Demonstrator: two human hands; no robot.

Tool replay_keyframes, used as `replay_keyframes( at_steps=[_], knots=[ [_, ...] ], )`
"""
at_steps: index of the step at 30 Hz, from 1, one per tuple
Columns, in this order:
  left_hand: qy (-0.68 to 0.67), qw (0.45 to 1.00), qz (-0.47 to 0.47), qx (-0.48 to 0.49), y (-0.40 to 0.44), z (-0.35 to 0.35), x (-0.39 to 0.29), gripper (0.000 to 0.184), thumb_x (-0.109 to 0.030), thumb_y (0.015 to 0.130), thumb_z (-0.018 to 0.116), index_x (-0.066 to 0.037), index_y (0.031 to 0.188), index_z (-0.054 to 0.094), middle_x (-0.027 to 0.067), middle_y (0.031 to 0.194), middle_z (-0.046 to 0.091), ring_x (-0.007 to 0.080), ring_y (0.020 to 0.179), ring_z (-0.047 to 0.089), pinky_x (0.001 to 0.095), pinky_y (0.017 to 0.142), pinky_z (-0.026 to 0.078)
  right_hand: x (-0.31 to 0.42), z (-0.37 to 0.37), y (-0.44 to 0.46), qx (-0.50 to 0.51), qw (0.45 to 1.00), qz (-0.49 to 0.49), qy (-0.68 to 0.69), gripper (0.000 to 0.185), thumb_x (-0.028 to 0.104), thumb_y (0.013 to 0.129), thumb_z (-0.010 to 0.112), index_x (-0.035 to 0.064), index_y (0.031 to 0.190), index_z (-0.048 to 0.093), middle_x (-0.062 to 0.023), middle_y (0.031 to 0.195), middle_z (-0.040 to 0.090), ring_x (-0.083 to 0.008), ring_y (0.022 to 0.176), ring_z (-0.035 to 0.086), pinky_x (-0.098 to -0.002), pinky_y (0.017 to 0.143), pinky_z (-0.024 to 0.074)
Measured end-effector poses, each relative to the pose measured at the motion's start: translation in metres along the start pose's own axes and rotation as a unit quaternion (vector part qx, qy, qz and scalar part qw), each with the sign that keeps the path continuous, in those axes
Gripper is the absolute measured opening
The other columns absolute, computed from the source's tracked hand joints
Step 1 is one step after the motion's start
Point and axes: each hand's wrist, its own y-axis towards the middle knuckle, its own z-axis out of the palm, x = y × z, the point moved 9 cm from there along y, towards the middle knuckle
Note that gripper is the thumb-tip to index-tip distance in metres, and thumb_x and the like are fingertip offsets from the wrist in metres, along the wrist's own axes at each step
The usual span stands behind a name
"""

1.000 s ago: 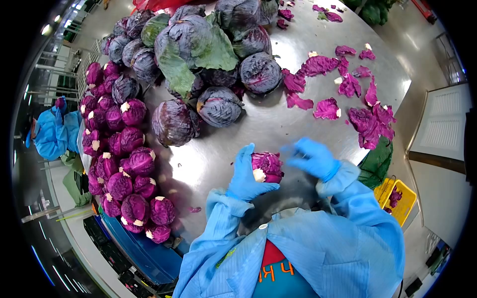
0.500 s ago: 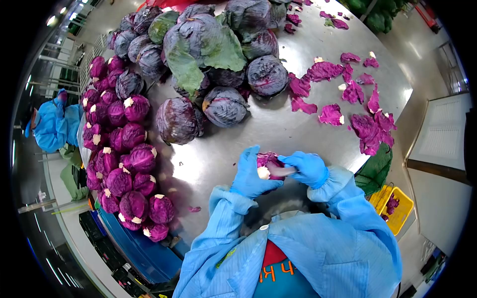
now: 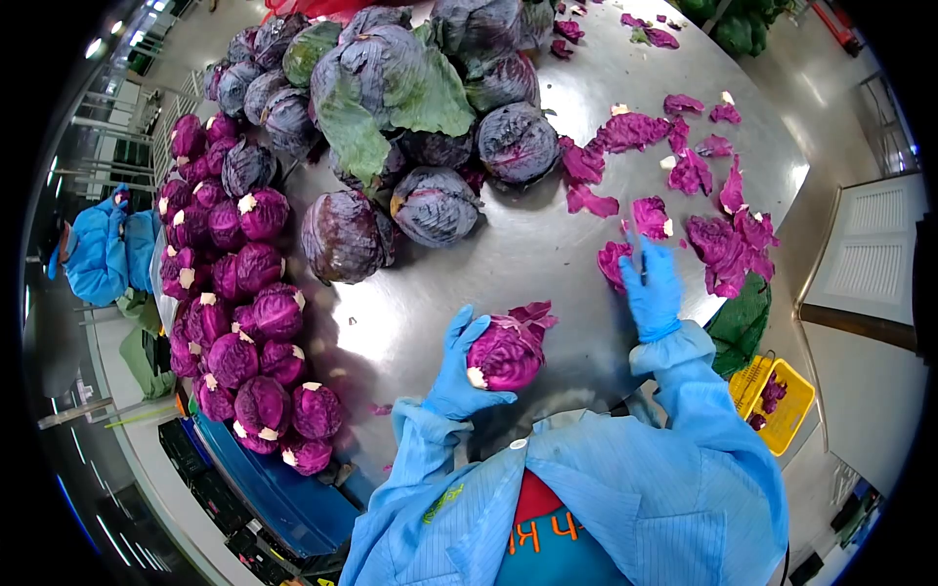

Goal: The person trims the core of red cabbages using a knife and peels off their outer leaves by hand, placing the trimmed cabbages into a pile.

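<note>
My left hand (image 3: 451,379), in a blue glove, cups a trimmed red cabbage (image 3: 508,354) from its left side. The cabbage's pale cut stem faces down and left, and a loose leaf sticks up at its top. My gloved right hand (image 3: 655,293) is stretched out over the right of the table. By its fingers shows the narrow pale blade of a knife (image 3: 633,240), its handle hidden by the hand. A torn purple leaf (image 3: 614,265) lies against the fingertips, touching or nearly so.
Untrimmed cabbages (image 3: 347,236) are heaped at the back of the steel table (image 3: 430,283). Peeled cabbages (image 3: 234,359) are piled along the left. Torn leaves (image 3: 718,244) lie scattered right. A yellow basket (image 3: 799,415) stands below the right edge. Another person in blue (image 3: 96,249) is far left.
My right hand has moved from the cabbage to the right and away from me, and a torn leaf now lies by it. My left hand has shifted slightly left and down with the cabbage.
</note>
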Motion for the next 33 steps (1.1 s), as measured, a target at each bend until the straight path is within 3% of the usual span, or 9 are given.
replay_keyframes(
  at_steps=[4, 6, 11, 14, 20, 24, 28, 31, 33],
  knots=[
    [-0.026, 1.000, 0.013, 0.001, -0.006, -0.002, 0.001, 0.112, -0.040, 0.051, 0.093, -0.008, 0.142, 0.037, 0.0217, 0.148, 0.027, 0.0392, 0.139, 0.027, 0.0473, 0.114, 0.025, 0.026, 0.088, -0.062, 0.312, 0.893, 0.154, 0.286, 0.049, 0.038, 0.083, 0.074, 0.0067, 0.118, 0.063, -0.0067, 0.097, 0.066, -0.0149, 0.079, 0.059, -0.0290, 0.075, 0.0491],
    [0.003, 1.000, 0.009, 0.015, -0.004, -0.003, -0.007, 0.108, -0.037, 0.052, 0.093, -0.009, 0.141, 0.038, 0.0216, 0.147, 0.029, 0.0390, 0.138, 0.028, 0.0475, 0.113, 0.026, 0.047, 0.116, -0.091, 0.420, 0.841, 0.192, 0.281, 0.058, 0.048, 0.077, 0.076, 0.0033, 0.113, 0.063, -0.0082, 0.092, 0.065, -0.0170, 0.080, 0.059, -0.0296, 0.077, 0.0491],
    [0.029, 0.997, -0.029, -0.063, -0.002, 0.001, -0.013, 0.091, -0.036, 0.060, 0.090, -0.008, 0.134, 0.045, 0.0203, 0.144, 0.034, 0.0368, 0.135, 0.035, 0.0452, 0.111, 0.030, 0.071, 0.117, -0.101, 0.539, 0.739, 0.294, 0.277, 0.059, 0.042, 0.078, 0.078, 0.0040, 0.118, 0.058, -0.0065, 0.087, 0.060, -0.0105, 0.065, 0.053, -0.0248, 0.054, 0.0452],
    [0.061, 0.997, -0.010, -0.056, -0.001, 0.007, -0.020, 0.092, -0.036, 0.060, 0.090, -0.009, 0.135, 0.045, 0.0205, 0.144, 0.034, 0.0373, 0.134, 0.035, 0.0456, 0.111, 0.030, 0.066, 0.114, -0.101, 0.562, 0.733, 0.278, 0.266, 0.059, 0.040, 0.079, 0.076, 0.0041, 0.121, 0.056, -0.0057, 0.089, 0.060, -0.0101, 0.061, 0.052, -0.0236, 0.048, 0.0425],
    [0.042, 0.999, 0.004, -0.033, -0.004, 0.007, -0.023, 0.095, -0.032, 0.057, 0.091, -0.009, 0.137, 0.044, 0.0197, 0.146, 0.033, 0.0366, 0.136, 0.034, 0.0454, 0.111, 0.030, 0.063, 0.102, -0.108, 0.563, 0.726, 0.251, 0.305, 0.059, 0.039, 0.079, 0.076, 0.0006, 0.120, 0.057, -0.0080, 0.091, 0.060, -0.0124, 0.062, 0.053, -0.0267, 0.054, 0.0458],
    [0.057, 0.998, 0.014, 0.013, -0.006, 0.017, -0.025, 0.097, -0.030, 0.056, 0.092, -0.010, 0.138, 0.044, 0.0191, 0.146, 0.033, 0.0355, 0.136, 0.035, 0.0445, 0.112, 0.030, 0.083, 0.077, -0.094, 0.449, 0.885, -0.028, 0.123, 0.033, 0.032, 0.080, 0.067, 0.0052, 0.098, 0.062, -0.0177, 0.080, 0.064, -0.0300, 0.068, 0.064, -0.0405, 0.061, 0.0513],
    [-0.002, 0.999, 0.031, 0.027, -0.003, 0.012, -0.028, 0.097, -0.028, 0.057, 0.091, -0.011, 0.140, 0.043, 0.0194, 0.148, 0.032, 0.0350, 0.138, 0.033, 0.0430, 0.113, 0.029, 0.045, 0.069, -0.075, 0.341, 0.932, -0.124, -0.016, 0.016, 0.025, 0.081, 0.060, 0.0095, 0.083, 0.056, -0.0157, 0.074, 0.062, -0.0358, 0.068, 0.063, -0.0464, 0.060, 0.0506],
    [-0.058, 0.998, 0.026, 0.027, -0.007, 0.011, -0.019, 0.099, -0.029, 0.058, 0.092, -0.010, 0.140, 0.041, 0.0196, 0.150, 0.029, 0.0350, 0.140, 0.030, 0.0437, 0.114, 0.026, 0.018, 0.061, -0.047, 0.229, 0.959, -0.141, -0.086, 0.011, 0.023, 0.086, 0.058, 0.0117, 0.087, 0.057, -0.0138, 0.078, 0.063, -0.0355, 0.068, 0.063, -0.0469, 0.059, 0.0504],
    [-0.061, 0.998, 0.019, 0.023, -0.011, 0.011, -0.012, 0.102, -0.029, 0.058, 0.092, -0.009, 0.142, 0.038, 0.0194, 0.151, 0.028, 0.0344, 0.140, 0.029, 0.0437, 0.114, 0.024, 0.022, 0.048, -0.033, 0.189, 0.978, -0.081, -0.028, 0.026, 0.028, 0.088, 0.063, 0.0127, 0.108, 0.059, -0.0113, 0.084, 0.063, -0.0322, 0.071, 0.065, -0.0429, 0.061, 0.0525]
  ],
)
